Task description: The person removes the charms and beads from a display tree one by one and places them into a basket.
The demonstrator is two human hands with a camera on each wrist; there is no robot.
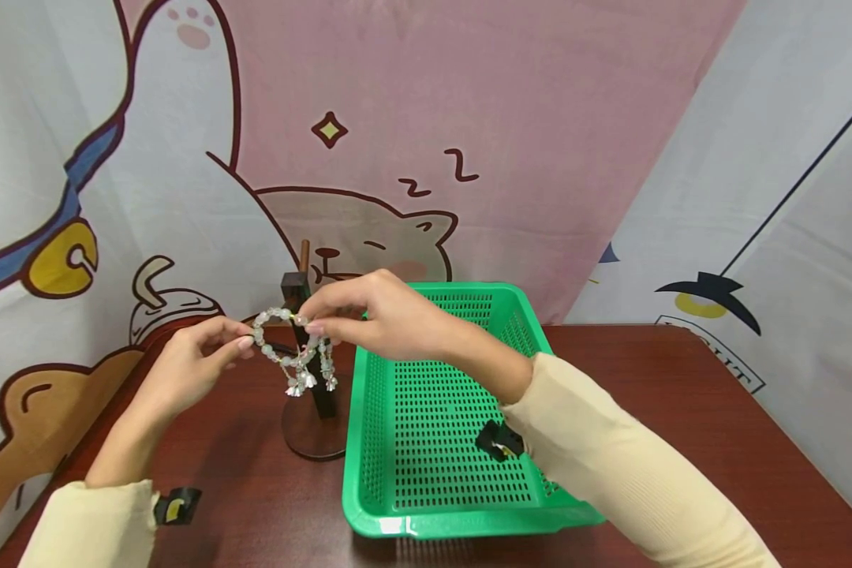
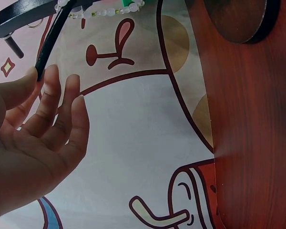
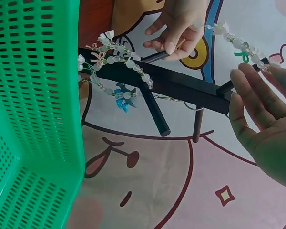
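Note:
A dark jewelry stand (image 1: 323, 404) with side pegs rises from a round base left of the basket. My left hand (image 1: 188, 364) pinches the tip of one peg (image 2: 52, 43) between thumb and fingers. Across from it, my right hand (image 1: 405, 319) pinches a beaded bracelet (image 3: 243, 45) of pale, clear beads with a small green bow, close by the end of another peg (image 3: 226, 88). More pale beaded bracelets (image 3: 133, 66) hang lower on the stand, with white flower charms (image 1: 301, 383) and a blue flower charm (image 3: 124, 100).
A green perforated plastic basket (image 1: 369, 521) stands right beside the stand, under my right forearm. The reddish-brown wooden table (image 1: 653, 442) reaches out on both sides. Behind it hangs a cartoon-printed cloth (image 1: 539, 158).

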